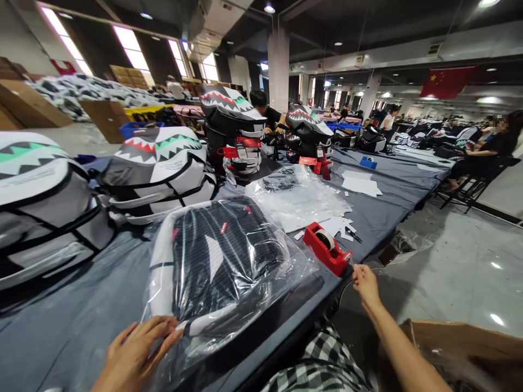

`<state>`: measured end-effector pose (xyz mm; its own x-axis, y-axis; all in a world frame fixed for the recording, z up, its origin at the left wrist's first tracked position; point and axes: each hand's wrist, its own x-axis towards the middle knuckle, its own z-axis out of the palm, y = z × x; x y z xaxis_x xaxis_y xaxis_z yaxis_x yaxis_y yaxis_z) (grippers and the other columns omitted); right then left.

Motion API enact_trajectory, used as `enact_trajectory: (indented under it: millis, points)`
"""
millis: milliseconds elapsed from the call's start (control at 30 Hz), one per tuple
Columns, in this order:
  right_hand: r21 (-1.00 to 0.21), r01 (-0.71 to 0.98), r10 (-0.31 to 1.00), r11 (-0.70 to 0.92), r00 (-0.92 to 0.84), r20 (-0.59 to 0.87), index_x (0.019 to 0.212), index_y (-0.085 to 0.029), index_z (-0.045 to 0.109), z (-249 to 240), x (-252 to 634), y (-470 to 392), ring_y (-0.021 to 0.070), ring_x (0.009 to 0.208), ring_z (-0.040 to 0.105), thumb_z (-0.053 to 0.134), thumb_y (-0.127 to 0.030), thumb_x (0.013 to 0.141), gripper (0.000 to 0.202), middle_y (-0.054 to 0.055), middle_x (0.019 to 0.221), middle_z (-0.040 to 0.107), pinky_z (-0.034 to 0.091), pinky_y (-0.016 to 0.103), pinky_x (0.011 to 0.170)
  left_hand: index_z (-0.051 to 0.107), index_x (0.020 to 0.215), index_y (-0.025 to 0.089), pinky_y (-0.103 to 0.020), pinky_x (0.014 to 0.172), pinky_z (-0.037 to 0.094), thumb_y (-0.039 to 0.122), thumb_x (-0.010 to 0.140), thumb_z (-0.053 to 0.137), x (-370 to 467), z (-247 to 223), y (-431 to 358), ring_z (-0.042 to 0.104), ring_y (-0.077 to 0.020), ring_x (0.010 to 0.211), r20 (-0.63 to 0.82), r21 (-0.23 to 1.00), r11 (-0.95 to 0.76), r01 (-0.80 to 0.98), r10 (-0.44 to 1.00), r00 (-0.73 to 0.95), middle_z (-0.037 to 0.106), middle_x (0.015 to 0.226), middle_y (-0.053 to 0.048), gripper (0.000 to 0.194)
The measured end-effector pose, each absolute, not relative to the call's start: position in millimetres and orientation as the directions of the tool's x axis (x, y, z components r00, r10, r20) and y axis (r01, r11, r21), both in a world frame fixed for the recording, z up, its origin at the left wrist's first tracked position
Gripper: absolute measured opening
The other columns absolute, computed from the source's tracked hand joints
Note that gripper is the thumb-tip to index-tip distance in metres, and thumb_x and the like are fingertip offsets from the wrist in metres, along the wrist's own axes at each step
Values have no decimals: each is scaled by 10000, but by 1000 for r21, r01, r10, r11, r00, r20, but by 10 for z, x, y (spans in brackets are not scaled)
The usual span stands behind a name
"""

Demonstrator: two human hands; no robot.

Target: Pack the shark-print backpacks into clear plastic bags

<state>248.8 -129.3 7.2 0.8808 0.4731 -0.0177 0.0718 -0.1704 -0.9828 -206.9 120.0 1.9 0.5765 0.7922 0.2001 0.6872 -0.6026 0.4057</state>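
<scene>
A black-and-white backpack [214, 256] lies on the table inside a clear plastic bag [265, 296]. My left hand [141, 348] is at the near left corner of this bag, with thumb and fingers closed on the film. Off the table's edge, my right hand [366, 283] is closed in a pinch on a short piece of clear tape [354, 267]. Just left of that hand stands a red tape dispenser [330, 251] with a roll of tape in it.
Stacked shark-print backpacks [159, 169] stand left and behind. Clear plastic bags [300, 198], white paper sheets [359, 182] and small white slips [347, 234] lie beyond the dispenser. An open cardboard box [461, 343] is at lower right. Other people sit along the tables.
</scene>
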Motion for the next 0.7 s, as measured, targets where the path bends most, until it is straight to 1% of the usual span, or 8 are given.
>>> enact_trajectory:
  millis: [67,167,233,300,433,500,600,700]
  points:
    - [-986,-50,599,-158,789,-136,692,-259,362,-76,2016,-1176,71,432,241,539,-939,597,709,-86,539,367,214,201,405,737,781,310,-576,1050,424,827,836,310,-2059,11,1167,705,-295,971,207,419,-593,688,800,563,773,963,-32,672]
    - [-951,-205,900,-230,326,-288,757,-255,379,10,1340,-1025,63,440,181,600,-860,714,645,-117,525,310,185,199,417,701,873,270,-554,1100,379,622,918,424,-1999,159,1007,679,-262,1000,146,465,-574,674,801,581,740,988,-47,449]
    - [-978,-79,979,-192,47,-197,777,-244,402,291,1096,-867,73,474,221,611,-781,800,577,-111,548,305,224,210,460,662,881,246,-541,1126,341,484,954,445,-1929,295,915,655,-226,971,107,497,-560,663,798,594,707,947,-31,330]
    - [-989,145,982,-16,-185,-43,763,-224,441,644,987,-546,84,536,296,624,-700,852,519,-84,602,359,269,223,523,632,864,227,-555,1158,276,380,960,471,-1867,391,878,639,-207,972,86,514,-531,674,813,575,681,943,-16,242]
    - [-763,515,789,391,-614,-10,762,-206,533,1108,700,420,103,598,369,655,-482,909,336,-65,639,439,270,243,593,614,888,221,-553,1183,220,298,963,511,-1823,425,860,625,-195,1023,92,536,-512,671,825,557,670,993,-7,149]
    - [-564,643,713,518,-689,-129,788,-213,572,1133,509,850,116,615,416,681,-421,902,262,-59,648,482,255,248,598,608,891,218,-551,1186,215,281,965,519,-1820,404,840,621,-191,1023,107,544,-519,659,822,559,665,995,-6,132]
    - [-365,759,677,539,-648,-349,941,-236,622,1066,362,1268,146,687,525,736,-401,873,212,-37,739,599,277,235,602,594,868,209,-555,1187,209,255,960,529,-1811,392,816,614,-189,1015,119,550,-516,657,826,551,655,990,-7,122]
    - [-215,866,796,452,-500,-340,1058,-224,622,1080,410,1374,175,760,588,806,-347,813,330,5,845,676,292,235,605,578,836,203,-548,1187,211,237,948,542,-1799,415,809,610,-190,1013,108,552,-502,666,835,540,652,980,-9,123]
